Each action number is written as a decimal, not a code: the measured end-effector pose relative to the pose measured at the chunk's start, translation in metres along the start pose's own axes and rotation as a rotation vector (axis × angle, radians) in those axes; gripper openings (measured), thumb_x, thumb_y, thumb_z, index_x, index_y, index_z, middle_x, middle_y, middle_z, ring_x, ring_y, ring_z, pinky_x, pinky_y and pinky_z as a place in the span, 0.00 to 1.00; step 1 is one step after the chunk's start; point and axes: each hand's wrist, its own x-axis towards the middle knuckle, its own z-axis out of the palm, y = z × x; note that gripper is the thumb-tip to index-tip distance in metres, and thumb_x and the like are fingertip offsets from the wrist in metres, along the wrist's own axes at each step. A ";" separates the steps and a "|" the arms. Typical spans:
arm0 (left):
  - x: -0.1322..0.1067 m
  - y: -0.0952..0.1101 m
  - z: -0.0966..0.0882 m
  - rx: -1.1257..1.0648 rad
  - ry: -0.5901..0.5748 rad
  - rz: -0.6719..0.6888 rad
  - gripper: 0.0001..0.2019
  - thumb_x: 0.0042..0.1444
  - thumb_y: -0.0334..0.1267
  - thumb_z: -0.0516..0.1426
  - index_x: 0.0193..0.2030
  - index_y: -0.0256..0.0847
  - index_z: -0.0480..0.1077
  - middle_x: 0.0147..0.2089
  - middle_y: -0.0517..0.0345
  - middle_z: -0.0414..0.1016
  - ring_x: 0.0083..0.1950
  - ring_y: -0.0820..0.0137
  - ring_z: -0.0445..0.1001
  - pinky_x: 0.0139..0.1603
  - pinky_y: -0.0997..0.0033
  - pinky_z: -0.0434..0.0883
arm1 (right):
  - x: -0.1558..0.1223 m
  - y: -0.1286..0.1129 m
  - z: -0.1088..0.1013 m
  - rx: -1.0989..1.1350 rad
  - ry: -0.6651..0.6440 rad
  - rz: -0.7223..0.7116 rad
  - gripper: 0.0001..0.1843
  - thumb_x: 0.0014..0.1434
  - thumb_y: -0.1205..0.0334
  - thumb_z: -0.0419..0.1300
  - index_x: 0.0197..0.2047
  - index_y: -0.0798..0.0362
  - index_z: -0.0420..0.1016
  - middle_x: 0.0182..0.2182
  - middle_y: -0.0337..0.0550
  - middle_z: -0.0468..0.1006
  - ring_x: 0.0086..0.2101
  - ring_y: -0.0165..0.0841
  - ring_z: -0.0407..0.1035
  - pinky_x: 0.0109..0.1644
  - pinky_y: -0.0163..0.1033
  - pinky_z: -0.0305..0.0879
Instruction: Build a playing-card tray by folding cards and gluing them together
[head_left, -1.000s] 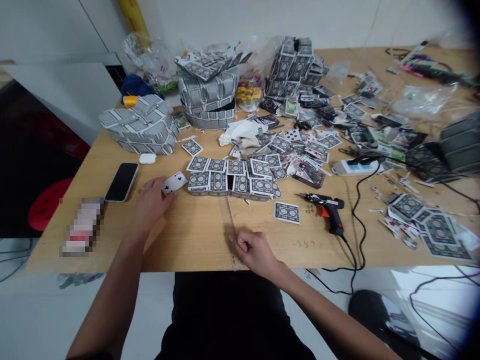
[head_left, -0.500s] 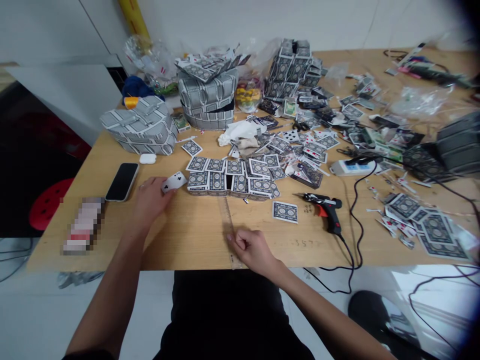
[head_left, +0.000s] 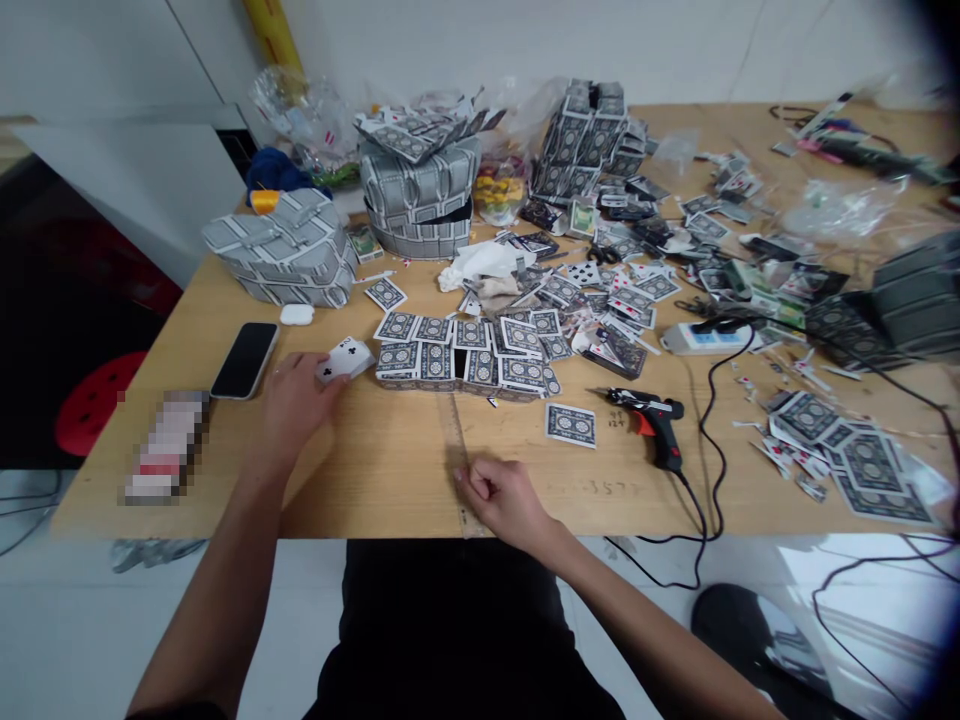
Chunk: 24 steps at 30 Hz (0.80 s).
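Observation:
My left hand (head_left: 296, 405) grips a small stack of playing cards (head_left: 345, 358), thumb at its near edge and fingers at its left side. A club card lies face up on top. My right hand (head_left: 506, 500) rests on the table as a loose fist, beside and partly over the lower end of a clear ruler (head_left: 455, 430); nothing shows in it. Beyond both hands lies a long piece built of patterned cards (head_left: 469, 365), with a dark gap near its middle. A single card (head_left: 571, 425) lies face down to the right of the ruler.
A glue gun (head_left: 652, 420) with a black cable lies at right, near a white power strip (head_left: 705, 337). Loose cards and scraps cover the right side. Boxes woven from cards (head_left: 289, 250) stand at the back. A phone (head_left: 244, 360) lies left of my left hand.
My left hand has shifted slightly left, and the stack in it now shows more of its side, with the cards a little fanned. My right hand has stayed still.

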 end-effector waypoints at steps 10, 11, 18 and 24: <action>-0.088 0.030 -0.017 -0.436 0.047 0.071 0.18 0.64 0.55 0.65 0.53 0.48 0.79 0.53 0.53 0.85 0.54 0.55 0.83 0.60 0.52 0.79 | 0.002 -0.016 -0.010 0.141 0.087 0.040 0.12 0.67 0.57 0.67 0.37 0.47 0.68 0.23 0.30 0.63 0.23 0.28 0.57 0.27 0.36 0.57; -0.098 0.037 -0.015 -0.523 -0.009 0.090 0.17 0.63 0.55 0.66 0.53 0.48 0.79 0.53 0.53 0.85 0.53 0.55 0.84 0.58 0.53 0.80 | 0.002 -0.019 -0.013 0.166 0.082 0.030 0.10 0.66 0.56 0.70 0.44 0.47 0.73 0.27 0.32 0.68 0.24 0.29 0.62 0.28 0.36 0.61; -0.134 0.085 0.004 -0.804 -0.297 0.264 0.18 0.62 0.48 0.69 0.57 0.53 0.79 0.57 0.54 0.85 0.57 0.57 0.83 0.60 0.53 0.80 | 0.008 -0.040 -0.037 0.282 -0.069 -0.051 0.30 0.61 0.53 0.76 0.65 0.40 0.77 0.60 0.53 0.77 0.58 0.48 0.75 0.60 0.52 0.77; -0.130 0.098 0.014 -0.909 -0.471 0.217 0.17 0.64 0.50 0.67 0.57 0.53 0.78 0.53 0.55 0.85 0.53 0.59 0.84 0.56 0.57 0.80 | 0.009 -0.034 -0.046 0.274 -0.008 -0.048 0.11 0.61 0.56 0.77 0.46 0.42 0.87 0.59 0.51 0.80 0.62 0.48 0.74 0.65 0.54 0.72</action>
